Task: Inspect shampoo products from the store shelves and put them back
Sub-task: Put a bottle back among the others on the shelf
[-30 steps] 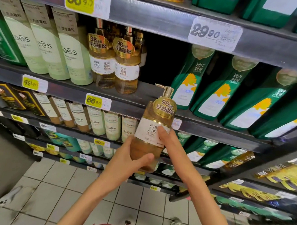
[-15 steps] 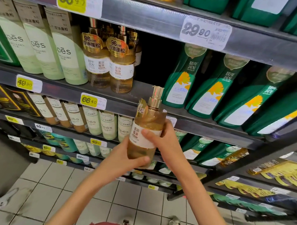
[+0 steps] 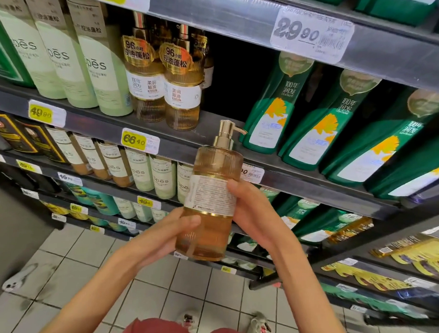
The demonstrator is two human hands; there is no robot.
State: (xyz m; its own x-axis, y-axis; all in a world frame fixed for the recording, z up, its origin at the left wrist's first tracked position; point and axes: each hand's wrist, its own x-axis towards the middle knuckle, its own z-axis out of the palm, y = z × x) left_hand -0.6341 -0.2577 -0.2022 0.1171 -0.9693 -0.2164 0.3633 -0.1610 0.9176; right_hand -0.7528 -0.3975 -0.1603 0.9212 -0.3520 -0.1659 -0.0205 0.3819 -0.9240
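Out in front of the middle shelf (image 3: 94, 122), I've got the amber pump bottle (image 3: 205, 231) held upright between both hands, clear of the shelving and touching none of it.

And there's the turn finished. A second ago the gold collar tag and the front label faced me. Half a second ago the bottle was side-on, mid-spin. Now the back label (image 3: 212, 196) with its block of fine print is square to the camera, and the pump nozzle (image 3: 230, 130) points off to the right.

My left hand (image 3: 167, 235) is cupped round the lower body, thumb laid across the front below the label. My right hand (image 3: 253, 210) wraps the far side at label height, thumb pinned on the label's right edge; I can't see the fingers behind.

What it means: front checked, back now up for reading, so I judge the inspection of this one is in its second half, not done. The print is too small for me to make out from here.

Its home looks to be the dark gap (image 3: 234, 81) just right of the two matching amber bottles (image 3: 164, 88) and left of the green bottles (image 3: 268, 113). Going back, I'd want the front spun outward again to match its neighbours, and the tall pump kept under the upper rail (image 3: 207, 14).
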